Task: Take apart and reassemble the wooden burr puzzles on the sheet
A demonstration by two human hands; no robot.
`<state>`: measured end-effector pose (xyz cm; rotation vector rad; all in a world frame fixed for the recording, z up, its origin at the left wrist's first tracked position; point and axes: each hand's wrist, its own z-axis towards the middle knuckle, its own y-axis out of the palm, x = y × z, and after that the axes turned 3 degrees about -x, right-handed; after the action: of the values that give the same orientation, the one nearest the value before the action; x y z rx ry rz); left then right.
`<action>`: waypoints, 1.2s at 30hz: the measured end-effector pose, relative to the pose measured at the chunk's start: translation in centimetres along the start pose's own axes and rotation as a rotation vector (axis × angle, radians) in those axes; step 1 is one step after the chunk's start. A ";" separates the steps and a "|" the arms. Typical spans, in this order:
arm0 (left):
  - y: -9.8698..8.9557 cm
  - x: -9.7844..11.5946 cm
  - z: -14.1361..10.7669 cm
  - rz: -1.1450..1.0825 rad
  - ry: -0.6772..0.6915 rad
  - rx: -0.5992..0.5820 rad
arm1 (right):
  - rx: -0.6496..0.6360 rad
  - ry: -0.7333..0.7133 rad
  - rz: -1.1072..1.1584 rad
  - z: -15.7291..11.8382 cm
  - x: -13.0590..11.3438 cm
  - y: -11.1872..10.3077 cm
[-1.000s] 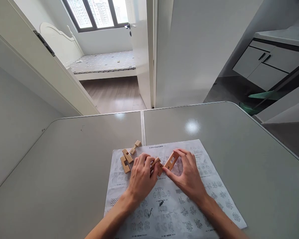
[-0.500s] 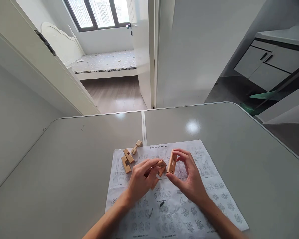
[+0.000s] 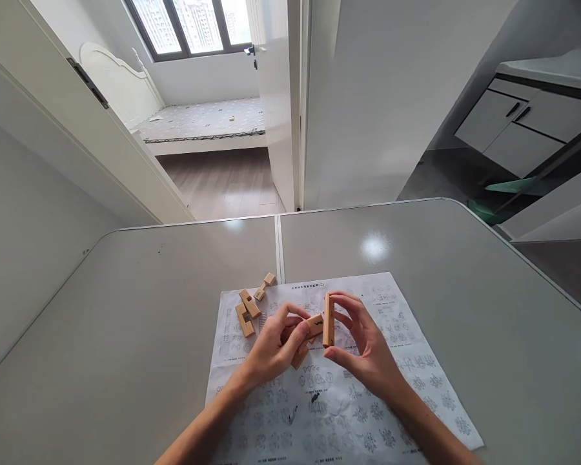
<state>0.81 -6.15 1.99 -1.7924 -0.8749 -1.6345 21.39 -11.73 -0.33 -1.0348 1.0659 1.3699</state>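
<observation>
**Grey tabletop (image 3: 101, 336) before an open white door (image 3: 275, 135)**

A bed (image 3: 203, 123) lies beyond the door; a cabinet (image 3: 523, 123) stands at far right. On the near part of the tabletop, a printed sheet (image 3: 339, 420) lies beneath both hands. The left hand (image 3: 274, 342) is curled, thumb and forefinger pinched on a marked block (image 3: 314, 327) of wood that points rightward. A further wooden piece (image 3: 299, 358) shows below these fingers; whether it is gripped or rests on the sheet cannot be told. The right hand (image 3: 368, 349) is spread wide in a C, clamped lengthwise on a long block (image 3: 328, 323), fingertips at its far end and thumb at its near end. The two held blocks meet or nearly meet; contact cannot be confirmed.

Beyond the left hand, at the sheet's far left corner, lie a notched block (image 3: 241, 314), a second block (image 3: 252, 309) against it, and a narrow-necked block (image 3: 264, 287) just beside, overhanging the sheet's edge. These bound the left hand's far side. Bare tabletop extends right of the sheet; a pale seam (image 3: 278, 248) runs from the far rim towards the blocks.
</observation>
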 end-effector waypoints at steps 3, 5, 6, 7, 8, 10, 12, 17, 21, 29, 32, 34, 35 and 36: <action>-0.1 -0.1 0.1 -0.044 0.001 0.015 | -0.017 0.011 0.057 0.1 0.1 0.0; -0.2 0.0 0.2 -0.046 0.005 0.027 | -0.029 0.014 0.084 0.2 0.0 0.0; -0.3 0.0 0.3 -0.044 0.003 0.031 | -0.035 0.013 0.093 0.2 -0.1 0.0; -0.3 0.1 0.3 -0.040 0.000 0.035 | -0.040 0.013 0.099 0.2 -0.2 0.0; -0.3 0.1 0.4 -0.036 -0.002 0.041 | -0.043 0.015 0.104 0.2 -0.2 0.0; -0.4 0.3 0.5 -0.031 -0.004 0.063 | -0.055 0.026 0.115 0.1 -0.4 0.1; -0.4 0.3 0.5 -0.023 -0.007 0.088 | -0.069 0.037 0.125 0.1 -0.5 0.2; -0.3 0.3 0.5 0.020 -0.014 0.100 | -0.084 0.031 0.124 0.0 -0.5 0.3; -0.3 0.3 0.5 0.035 -0.019 0.102 | -0.085 0.028 0.120 0.0 -0.5 0.3; -0.2 0.5 0.5 0.049 -0.021 0.110 | -0.096 0.021 0.089 0.1 -0.5 0.1; -0.3 0.4 0.5 0.051 -0.022 0.109 | -0.094 0.021 0.072 0.1 -0.6 0.1; -0.3 0.4 0.5 0.043 -0.023 0.103 | -0.092 0.025 0.056 0.1 -0.7 0.1; -0.3 0.4 0.5 0.040 -0.022 0.103 | -0.090 0.026 0.049 0.1 -0.7 0.1; -0.3 0.4 0.5 0.038 -0.021 0.103 | -0.088 0.026 0.044 0.1 -0.7 0.1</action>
<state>0.93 -5.50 2.35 -1.7474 -0.9117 -1.5219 21.32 -11.83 0.37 -1.1017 1.0605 1.4531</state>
